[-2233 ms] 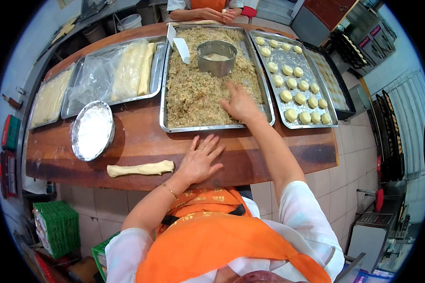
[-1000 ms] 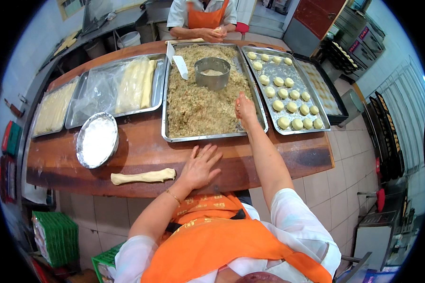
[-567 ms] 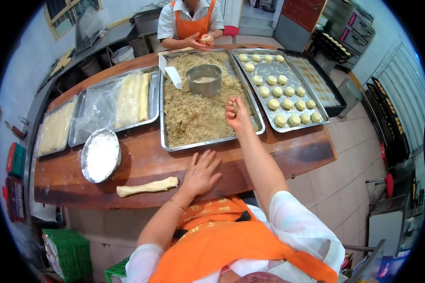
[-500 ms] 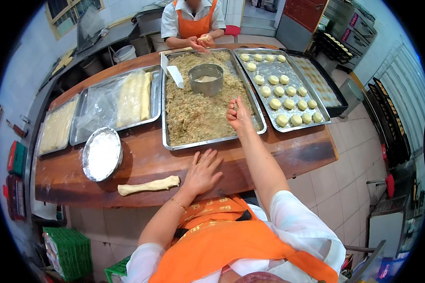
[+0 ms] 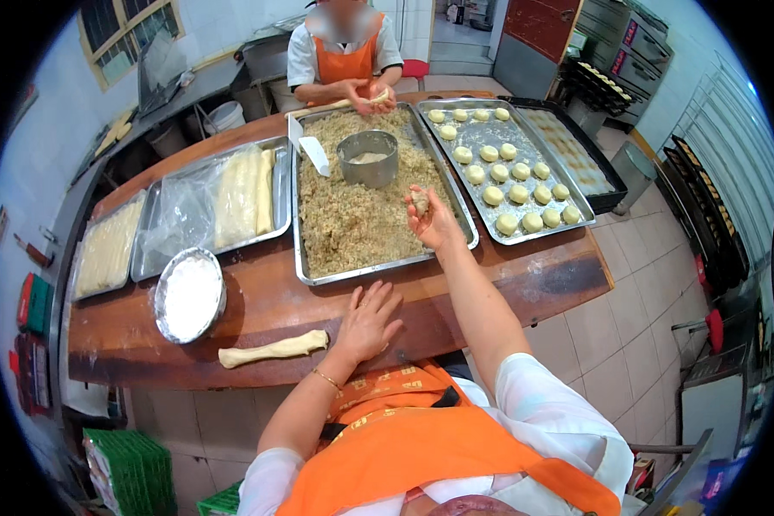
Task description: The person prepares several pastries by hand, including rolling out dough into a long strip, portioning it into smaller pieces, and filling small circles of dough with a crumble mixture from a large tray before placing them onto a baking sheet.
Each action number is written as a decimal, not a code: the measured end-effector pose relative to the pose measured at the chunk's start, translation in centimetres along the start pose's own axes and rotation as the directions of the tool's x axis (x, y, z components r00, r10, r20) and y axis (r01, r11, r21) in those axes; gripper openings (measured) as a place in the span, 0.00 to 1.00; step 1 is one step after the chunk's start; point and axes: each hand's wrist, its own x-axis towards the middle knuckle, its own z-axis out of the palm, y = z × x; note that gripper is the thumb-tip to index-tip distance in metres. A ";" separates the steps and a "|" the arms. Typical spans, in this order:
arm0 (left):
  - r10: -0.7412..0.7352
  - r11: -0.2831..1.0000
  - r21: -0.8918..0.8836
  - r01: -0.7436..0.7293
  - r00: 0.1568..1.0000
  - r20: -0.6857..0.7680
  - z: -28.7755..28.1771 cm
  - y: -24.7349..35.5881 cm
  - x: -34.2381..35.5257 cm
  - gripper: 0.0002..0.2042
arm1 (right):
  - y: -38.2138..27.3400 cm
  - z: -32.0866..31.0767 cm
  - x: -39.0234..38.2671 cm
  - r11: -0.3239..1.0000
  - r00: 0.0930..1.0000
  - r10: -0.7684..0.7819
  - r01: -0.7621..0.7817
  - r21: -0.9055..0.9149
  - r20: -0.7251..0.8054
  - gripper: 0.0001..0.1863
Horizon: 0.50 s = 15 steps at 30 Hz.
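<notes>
A metal ring (image 5: pixel 368 162) stands in a tray (image 5: pixel 298 232) of crumbly mixture (image 5: pixel 353 225) on the surface (image 5: pixel 529 288), a dough strip (image 5: pixel 273 349) near its front edge, as a rough, brownish clump (image 5: pixel 420 202) sits in the curled fingers of the right hand (image 5: pixel 437 226) over the tray's near-right corner, the left hand (image 5: pixel 368 327) lying palm-down, fingers slightly spread.

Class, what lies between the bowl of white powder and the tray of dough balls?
In the head view: a strip of wooden tabletop, then the large metal tray of crumbly mixture, with the right hand over it, holding a lump.
</notes>
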 end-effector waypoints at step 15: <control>-0.057 0.996 -0.042 0.074 0.947 0.316 -5.5 -0.3 -2.1 0.15 | 0.2 -1.4 0.4 0.996 0.990 -0.026 0.013 -0.092 -0.138 0.23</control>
